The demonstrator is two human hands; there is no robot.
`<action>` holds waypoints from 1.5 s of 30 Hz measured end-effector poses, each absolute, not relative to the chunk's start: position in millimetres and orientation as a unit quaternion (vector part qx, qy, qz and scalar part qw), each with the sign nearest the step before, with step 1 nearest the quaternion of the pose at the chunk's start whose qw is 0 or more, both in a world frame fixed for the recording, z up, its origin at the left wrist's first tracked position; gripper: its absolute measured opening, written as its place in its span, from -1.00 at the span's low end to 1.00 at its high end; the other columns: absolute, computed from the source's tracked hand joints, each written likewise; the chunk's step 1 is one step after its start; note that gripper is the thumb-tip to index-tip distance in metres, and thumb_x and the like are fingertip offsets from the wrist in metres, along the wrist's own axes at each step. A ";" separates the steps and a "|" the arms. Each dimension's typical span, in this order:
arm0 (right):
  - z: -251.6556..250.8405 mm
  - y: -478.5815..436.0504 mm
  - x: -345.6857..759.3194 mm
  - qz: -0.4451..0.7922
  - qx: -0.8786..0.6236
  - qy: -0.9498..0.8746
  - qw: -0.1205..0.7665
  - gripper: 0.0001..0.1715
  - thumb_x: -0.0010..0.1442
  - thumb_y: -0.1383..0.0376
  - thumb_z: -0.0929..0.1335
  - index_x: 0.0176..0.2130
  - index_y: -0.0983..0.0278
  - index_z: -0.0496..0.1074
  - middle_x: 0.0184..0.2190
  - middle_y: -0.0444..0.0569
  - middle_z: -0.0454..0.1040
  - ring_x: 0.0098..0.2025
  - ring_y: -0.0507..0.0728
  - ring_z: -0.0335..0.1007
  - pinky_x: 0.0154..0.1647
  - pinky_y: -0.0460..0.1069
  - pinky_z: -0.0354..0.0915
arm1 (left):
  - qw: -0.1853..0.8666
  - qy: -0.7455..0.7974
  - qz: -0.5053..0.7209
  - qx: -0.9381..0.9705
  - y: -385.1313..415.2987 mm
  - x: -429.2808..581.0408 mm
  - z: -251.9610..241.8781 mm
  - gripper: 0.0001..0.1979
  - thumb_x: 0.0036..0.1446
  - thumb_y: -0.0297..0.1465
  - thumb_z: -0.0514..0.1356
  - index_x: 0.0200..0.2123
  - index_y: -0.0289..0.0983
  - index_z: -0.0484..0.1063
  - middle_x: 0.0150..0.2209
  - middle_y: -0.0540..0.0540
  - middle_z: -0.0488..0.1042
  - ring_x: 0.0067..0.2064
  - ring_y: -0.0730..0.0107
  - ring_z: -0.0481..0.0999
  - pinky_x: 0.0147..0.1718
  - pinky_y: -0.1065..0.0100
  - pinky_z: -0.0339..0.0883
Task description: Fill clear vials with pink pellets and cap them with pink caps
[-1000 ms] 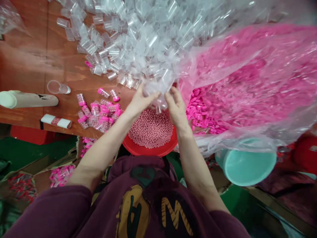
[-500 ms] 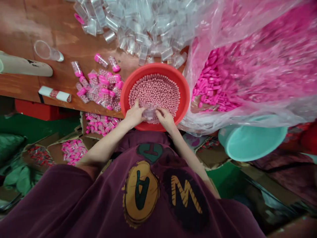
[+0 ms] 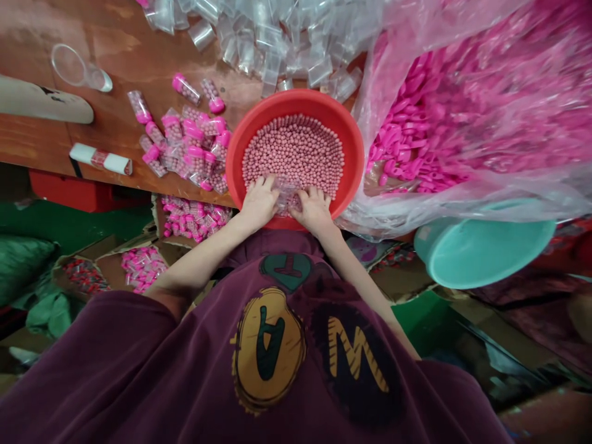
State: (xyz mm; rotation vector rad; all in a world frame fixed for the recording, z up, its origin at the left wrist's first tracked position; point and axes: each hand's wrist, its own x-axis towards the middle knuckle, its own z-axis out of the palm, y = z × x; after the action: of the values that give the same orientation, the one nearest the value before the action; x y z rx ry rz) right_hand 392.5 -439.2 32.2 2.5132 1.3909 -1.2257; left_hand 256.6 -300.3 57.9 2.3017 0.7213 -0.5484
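Note:
A red basin [image 3: 354, 154] full of small pink beads [image 3: 296, 148] stands at the table's front edge, close to my body. Both hands are inside its near side, low against the beads. My left hand [image 3: 260, 200] curls its fingers around the left side of some clear plastic bottles [image 3: 287, 192]. From the other side, my right hand [image 3: 313, 208] grips them with bent fingers. The bottles lie between the two hands, partly sunk among the beads; how many there are I cannot tell. Beads seem to show through the clear walls.
Filled bottles with pink caps [image 3: 194, 148] lie left of the basin. Behind it is a heap of clear bottles [image 3: 277, 37]. On the right, a plastic bag holds pink caps [image 3: 411, 129]. A teal basin [image 3: 490, 246] stands lower right; boxes [image 3: 143, 268] of filled bottles sit below left.
The view has shifted slightly. My hands have pushed down toward the beads, their fingers now more curled, and the clear bottles sit lower among the beads.

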 end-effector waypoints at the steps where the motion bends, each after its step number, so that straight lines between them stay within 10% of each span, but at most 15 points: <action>1: 34.0 -439.8 391.1 -0.387 0.809 0.443 0.002 -0.37 0.40 0.09 0.38 0.32 0.34 0.46 0.31 0.36 0.39 0.31 0.52 0.26 0.32 0.37 0.20 | 0.326 0.283 -0.210 0.877 -299.5 253.5 56.9 -0.74 0.24 -0.48 0.27 -0.04 -0.34 0.67 0.47 -0.34 0.30 0.38 -0.32 0.29 0.34 -0.28 0.27; 14: 14.8 -417.2 375.2 -0.384 0.823 0.412 -0.068 -0.63 0.39 0.07 0.38 -0.11 0.28 0.64 0.11 0.29 0.55 0.22 0.51 0.30 0.22 0.38 0.25 | 0.354 0.335 -0.132 0.863 -286.2 242.6 60.3 -0.76 0.33 -0.47 0.19 -0.07 -0.28 0.67 0.36 -0.27 0.46 0.34 -0.20 0.34 0.32 -0.20 0.28; 20: 16.6 -421.5 393.3 -0.466 0.784 0.314 -0.264 -0.77 0.26 0.14 0.42 -0.21 0.25 0.58 -0.25 0.01 0.65 -0.10 0.25 0.53 0.14 0.23 0.37 | 0.392 0.253 -0.066 0.882 -297.6 246.9 51.7 -0.56 0.27 -0.57 0.18 0.19 -0.30 0.55 0.29 -0.26 0.52 0.30 0.00 0.44 0.36 -0.07 0.34; 27: 18.4 -427.1 412.4 -0.552 0.656 0.202 -0.474 -0.55 0.24 -0.04 0.48 -0.03 0.17 0.54 -0.07 -0.03 0.66 -0.06 0.16 0.57 0.05 0.12 0.53 | 0.503 0.321 -0.056 0.801 -298.5 263.6 33.3 -0.56 0.15 -0.60 0.30 0.12 -0.33 0.58 -0.02 -0.19 0.67 -0.02 0.20 0.62 0.06 0.16 0.51; 33: 20.6 -443.8 419.3 -0.580 0.655 0.127 -0.468 -0.58 0.21 0.02 0.52 -0.05 0.21 0.52 -0.30 -0.09 0.57 -0.31 0.10 0.51 -0.22 0.06 0.51 | 0.621 0.405 -0.081 0.666 -285.5 250.1 26.6 -0.70 0.08 -0.56 0.39 -0.07 -0.33 0.63 -0.45 0.04 0.53 -0.44 0.47 0.45 -0.38 0.43 0.35; 45: 26.4 -440.3 414.7 -0.476 0.762 0.353 -0.262 -0.68 0.40 0.15 0.34 -0.15 0.29 0.63 -0.16 0.08 0.65 -0.10 0.23 0.52 0.04 0.14 0.39 | 0.671 0.473 0.024 0.570 -275.7 240.4 16.9 -0.74 0.13 -0.59 0.32 -0.11 -0.27 0.48 -0.37 0.03 0.54 -0.42 0.51 0.48 -0.36 0.45 0.41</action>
State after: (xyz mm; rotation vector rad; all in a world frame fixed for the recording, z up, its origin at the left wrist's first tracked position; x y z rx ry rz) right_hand 414.7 -440.3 26.4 2.8980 1.3417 -1.8102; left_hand 240.4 -275.7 16.9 1.2844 1.0667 0.0538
